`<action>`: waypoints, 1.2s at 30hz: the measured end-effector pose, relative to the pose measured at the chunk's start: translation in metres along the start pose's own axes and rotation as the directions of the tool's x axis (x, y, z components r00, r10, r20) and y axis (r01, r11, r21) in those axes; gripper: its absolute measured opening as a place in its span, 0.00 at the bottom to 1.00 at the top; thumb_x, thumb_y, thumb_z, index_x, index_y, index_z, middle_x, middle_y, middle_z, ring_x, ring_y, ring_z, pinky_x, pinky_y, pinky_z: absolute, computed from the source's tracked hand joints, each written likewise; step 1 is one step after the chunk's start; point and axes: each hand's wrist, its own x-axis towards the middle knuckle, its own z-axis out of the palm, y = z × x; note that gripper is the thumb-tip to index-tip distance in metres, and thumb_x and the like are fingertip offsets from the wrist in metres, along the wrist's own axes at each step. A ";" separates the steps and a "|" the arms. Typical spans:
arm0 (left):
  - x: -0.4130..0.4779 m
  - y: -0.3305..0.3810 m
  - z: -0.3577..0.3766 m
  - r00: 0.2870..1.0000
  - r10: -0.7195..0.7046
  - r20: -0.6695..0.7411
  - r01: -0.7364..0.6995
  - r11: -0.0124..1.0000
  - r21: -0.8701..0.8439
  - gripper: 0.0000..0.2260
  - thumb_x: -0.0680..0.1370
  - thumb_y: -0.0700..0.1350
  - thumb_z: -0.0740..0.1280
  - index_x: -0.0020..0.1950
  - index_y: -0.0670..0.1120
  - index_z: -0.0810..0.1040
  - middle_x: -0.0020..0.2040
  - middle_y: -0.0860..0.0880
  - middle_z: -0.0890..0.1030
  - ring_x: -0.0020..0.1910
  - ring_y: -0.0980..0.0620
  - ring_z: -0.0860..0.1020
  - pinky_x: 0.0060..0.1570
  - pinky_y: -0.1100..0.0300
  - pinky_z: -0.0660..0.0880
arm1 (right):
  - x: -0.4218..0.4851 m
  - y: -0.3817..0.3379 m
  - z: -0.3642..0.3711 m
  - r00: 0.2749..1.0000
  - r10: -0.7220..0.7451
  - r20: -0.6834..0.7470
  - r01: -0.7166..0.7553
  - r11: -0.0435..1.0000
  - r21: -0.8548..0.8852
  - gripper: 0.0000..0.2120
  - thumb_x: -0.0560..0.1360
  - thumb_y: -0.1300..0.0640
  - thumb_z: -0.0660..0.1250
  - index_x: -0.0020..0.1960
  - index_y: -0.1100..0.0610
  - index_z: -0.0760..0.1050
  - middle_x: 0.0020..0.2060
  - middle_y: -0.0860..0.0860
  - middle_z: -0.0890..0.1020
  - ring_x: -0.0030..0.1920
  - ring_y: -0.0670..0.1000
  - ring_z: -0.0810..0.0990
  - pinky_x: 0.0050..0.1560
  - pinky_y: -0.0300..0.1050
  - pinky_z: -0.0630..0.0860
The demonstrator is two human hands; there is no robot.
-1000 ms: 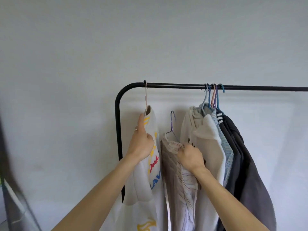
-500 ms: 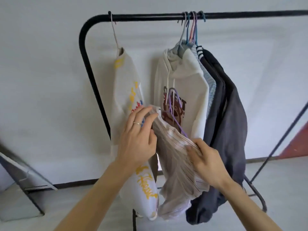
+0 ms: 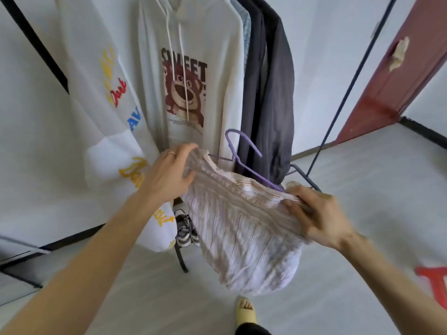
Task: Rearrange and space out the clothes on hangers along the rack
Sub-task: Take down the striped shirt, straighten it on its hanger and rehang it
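A pale striped shirt (image 3: 242, 226) on a purple hanger (image 3: 244, 155) is off the rack, held low in front of me. My left hand (image 3: 169, 175) grips its left shoulder at the collar edge. My right hand (image 3: 316, 218) grips its right shoulder over the hanger's end. Behind it hang a white printed shirt (image 3: 104, 97), a white bear hoodie (image 3: 193, 76), a light blue garment and dark jackets (image 3: 268, 93). The rack's top bar is out of view; only its black left post (image 3: 36, 44) and right leg (image 3: 343, 88) show.
Sneakers (image 3: 185, 228) sit on the floor by the rack's base. My foot in a yellow slipper (image 3: 245, 313) is below the shirt. A dark red door (image 3: 396, 68) stands at the right. A white wall is behind the rack.
The striped shirt on its hanger has come down from rack height to waist level. My left hand left the white printed shirt and took the striped shirt's shoulder. The view tilted downward.
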 end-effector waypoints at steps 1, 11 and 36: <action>-0.002 -0.001 0.000 1.000 -0.024 0.018 0.024 1.000 -0.014 0.27 0.74 0.46 0.70 0.72 0.47 0.68 0.65 0.43 0.77 0.63 0.40 0.75 0.56 0.50 0.72 | -0.005 -0.004 -0.002 1.000 -0.025 -0.002 0.025 1.000 -0.019 0.10 0.79 0.49 0.59 0.53 0.53 0.76 0.40 0.47 0.80 0.38 0.52 0.79 0.37 0.48 0.77; -0.080 0.005 0.013 0.989 -0.083 0.120 0.096 0.990 -0.101 0.14 0.79 0.53 0.62 0.37 0.47 0.70 0.31 0.44 0.78 0.34 0.40 0.77 0.32 0.55 0.63 | -0.010 0.020 0.037 0.992 0.075 -0.099 -0.096 0.969 -0.227 0.08 0.74 0.56 0.71 0.54 0.54 0.82 0.43 0.53 0.84 0.41 0.61 0.81 0.42 0.56 0.79; -0.158 0.056 0.057 0.761 -0.111 0.640 0.499 0.730 -0.467 0.07 0.77 0.56 0.65 0.49 0.55 0.80 0.43 0.59 0.81 0.44 0.58 0.79 0.50 0.60 0.75 | 0.003 -0.088 0.135 0.580 0.524 0.624 -0.813 0.427 0.397 0.04 0.74 0.59 0.61 0.40 0.58 0.71 0.34 0.54 0.77 0.32 0.52 0.76 0.35 0.46 0.78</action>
